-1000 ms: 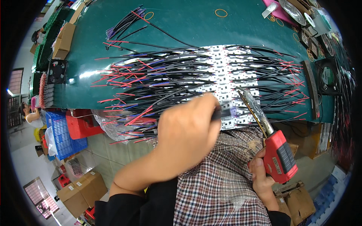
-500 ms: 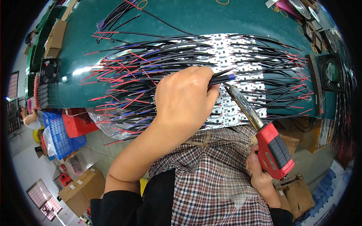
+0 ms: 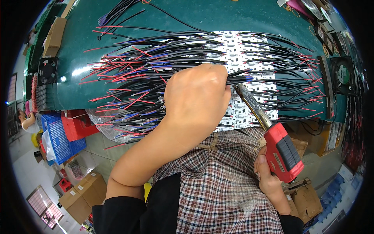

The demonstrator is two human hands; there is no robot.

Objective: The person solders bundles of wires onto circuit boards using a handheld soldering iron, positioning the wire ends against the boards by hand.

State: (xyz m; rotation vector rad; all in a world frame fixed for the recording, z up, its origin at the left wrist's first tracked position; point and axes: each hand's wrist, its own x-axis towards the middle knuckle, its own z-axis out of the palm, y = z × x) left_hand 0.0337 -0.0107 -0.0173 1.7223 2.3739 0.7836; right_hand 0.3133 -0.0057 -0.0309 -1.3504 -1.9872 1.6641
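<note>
My left hand (image 3: 196,95) is closed in a fist around a small bundle of black wires (image 3: 238,79) with blue tips pointing right. Under it lies a white circuit-board panel (image 3: 240,123) dotted with small dark parts, with many black leads running off both sides. My right hand (image 3: 268,175) grips a soldering iron (image 3: 286,156) with a red and black pistol-shaped body. The iron's metal barrel slants up and left, its tip just below the held wires; whether they touch I cannot tell. Bared red and blue ends (image 3: 117,66) fan out at the left.
The green bench (image 3: 202,15) holds another wire bundle (image 3: 117,15) at the far left. Fans (image 3: 343,76) stand near both bench ends. A blue crate (image 3: 64,136), a red bin (image 3: 78,126) and cardboard boxes (image 3: 85,193) are at the left. Another person (image 3: 28,120) is at far left.
My left hand and the held wires have shifted slightly right and up relative to the iron. The soldering iron stays in my right hand, nearly in place.
</note>
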